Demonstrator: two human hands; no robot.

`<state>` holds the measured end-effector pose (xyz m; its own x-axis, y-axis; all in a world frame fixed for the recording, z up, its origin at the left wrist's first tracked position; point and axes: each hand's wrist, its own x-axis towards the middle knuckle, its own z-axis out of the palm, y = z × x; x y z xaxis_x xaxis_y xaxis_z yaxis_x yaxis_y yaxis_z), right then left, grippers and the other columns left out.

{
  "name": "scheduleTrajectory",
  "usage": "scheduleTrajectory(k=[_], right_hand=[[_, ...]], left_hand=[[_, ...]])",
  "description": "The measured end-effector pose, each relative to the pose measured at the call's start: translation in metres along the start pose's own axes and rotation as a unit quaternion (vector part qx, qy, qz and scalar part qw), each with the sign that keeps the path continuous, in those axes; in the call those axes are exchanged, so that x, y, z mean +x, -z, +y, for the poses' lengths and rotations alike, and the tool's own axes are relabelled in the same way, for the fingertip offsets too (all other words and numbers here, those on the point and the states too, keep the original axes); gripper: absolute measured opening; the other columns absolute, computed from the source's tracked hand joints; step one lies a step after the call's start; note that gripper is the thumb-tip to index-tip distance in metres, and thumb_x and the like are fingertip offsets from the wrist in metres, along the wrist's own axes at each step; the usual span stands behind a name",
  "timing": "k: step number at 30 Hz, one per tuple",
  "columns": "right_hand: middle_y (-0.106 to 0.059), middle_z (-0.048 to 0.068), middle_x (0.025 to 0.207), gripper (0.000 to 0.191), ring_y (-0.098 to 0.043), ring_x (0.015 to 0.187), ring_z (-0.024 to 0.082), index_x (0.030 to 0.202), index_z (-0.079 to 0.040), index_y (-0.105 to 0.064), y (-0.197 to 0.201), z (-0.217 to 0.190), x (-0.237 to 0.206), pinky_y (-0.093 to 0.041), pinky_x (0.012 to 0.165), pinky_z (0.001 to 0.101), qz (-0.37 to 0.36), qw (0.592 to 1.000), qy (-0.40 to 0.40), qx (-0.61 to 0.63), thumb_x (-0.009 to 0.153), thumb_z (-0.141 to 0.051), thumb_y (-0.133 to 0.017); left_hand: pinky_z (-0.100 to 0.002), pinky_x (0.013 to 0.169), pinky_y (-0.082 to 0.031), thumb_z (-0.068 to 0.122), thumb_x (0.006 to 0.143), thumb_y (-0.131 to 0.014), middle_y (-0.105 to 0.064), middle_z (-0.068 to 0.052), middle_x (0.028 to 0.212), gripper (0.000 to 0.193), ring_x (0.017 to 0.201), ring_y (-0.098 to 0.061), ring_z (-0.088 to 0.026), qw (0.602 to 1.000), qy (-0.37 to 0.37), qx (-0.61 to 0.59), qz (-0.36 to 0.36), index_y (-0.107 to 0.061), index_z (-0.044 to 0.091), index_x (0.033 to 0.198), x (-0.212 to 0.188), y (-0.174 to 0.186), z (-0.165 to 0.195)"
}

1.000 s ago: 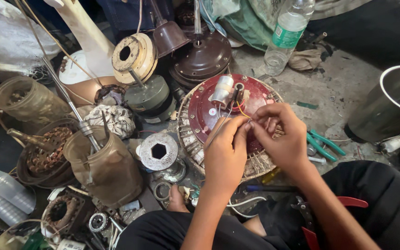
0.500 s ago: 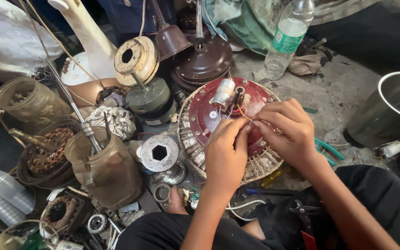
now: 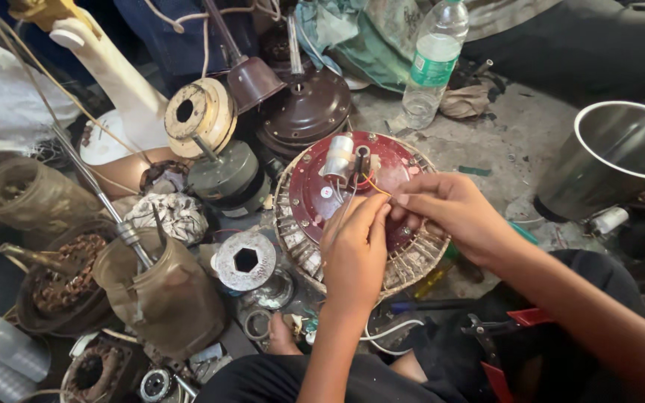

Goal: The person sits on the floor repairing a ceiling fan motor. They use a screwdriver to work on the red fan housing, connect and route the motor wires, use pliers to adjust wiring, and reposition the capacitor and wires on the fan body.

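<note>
Both hands meet over the red fan motor (image 3: 322,198) lying on the floor among scrap parts: the left hand (image 3: 354,250) and right hand (image 3: 446,213) pinch thin wires (image 3: 367,183), seemingly between fingertips, beside its silver capacitor (image 3: 337,157)
</note>
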<state>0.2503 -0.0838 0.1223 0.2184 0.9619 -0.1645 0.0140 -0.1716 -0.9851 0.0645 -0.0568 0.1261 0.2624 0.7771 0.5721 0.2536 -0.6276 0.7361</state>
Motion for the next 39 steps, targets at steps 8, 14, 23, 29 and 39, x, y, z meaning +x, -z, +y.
scheduleTrajectory(k=[8,14,23,29,39], right_hand=[[-0.073,0.009,0.106,0.029,-0.064,0.095,0.029,0.11,-0.005,-0.072,-0.001,-0.038,-0.012,-0.053,0.083,0.0398,0.022,0.725,0.506,-0.468,0.081,-0.006,-0.075],[-0.072,0.008,0.103,0.022,-0.067,0.092,0.027,0.104,-0.004,-0.073,0.0,-0.04,-0.006,-0.053,0.083,0.0383,-0.006,0.706,0.545,-0.453,0.083,-0.009,-0.077],[-0.068,0.009,0.076,0.021,-0.052,0.058,0.01,0.089,0.004,-0.075,0.005,0.01,0.031,-0.037,0.049,0.0262,-0.008,0.995,-0.043,-0.09,0.096,-0.014,-0.067],[-0.073,0.016,0.083,0.028,-0.056,0.061,0.015,0.101,0.006,-0.076,0.022,-0.005,0.019,-0.043,0.053,0.0282,0.005,0.982,0.058,-0.182,0.1,-0.02,-0.064],[-0.069,0.013,0.103,0.022,-0.067,0.092,0.03,0.104,-0.001,-0.072,-0.018,-0.018,-0.018,-0.055,0.079,0.0375,0.114,0.749,0.503,-0.416,0.083,-0.003,-0.079]], left_hand=[[-0.042,0.083,-0.051,0.006,0.095,-0.065,-0.071,-0.011,0.1,0.019,0.096,-0.068,-0.033,1.0,0.0,-0.019,-0.01,-0.07,0.004,0.113,0.002,0.01,0.007],[-0.042,0.085,-0.051,0.004,0.094,-0.064,-0.07,-0.012,0.103,0.02,0.098,-0.068,-0.034,0.999,-0.002,-0.032,-0.01,-0.07,0.003,0.113,0.001,0.015,0.006],[-0.042,0.085,-0.05,0.006,0.094,-0.066,-0.071,-0.01,0.099,0.016,0.096,-0.068,-0.032,1.0,-0.013,0.0,0.005,-0.071,0.002,0.108,0.001,0.012,0.001],[-0.041,0.083,-0.051,0.007,0.093,-0.066,-0.071,-0.011,0.097,0.015,0.093,-0.068,-0.031,1.0,0.002,-0.02,-0.007,-0.072,0.002,0.107,0.003,0.009,0.002],[-0.041,0.085,-0.051,0.004,0.093,-0.065,-0.071,-0.012,0.1,0.019,0.096,-0.068,-0.033,0.999,0.008,-0.033,-0.008,-0.07,0.001,0.111,0.001,0.012,0.005]])
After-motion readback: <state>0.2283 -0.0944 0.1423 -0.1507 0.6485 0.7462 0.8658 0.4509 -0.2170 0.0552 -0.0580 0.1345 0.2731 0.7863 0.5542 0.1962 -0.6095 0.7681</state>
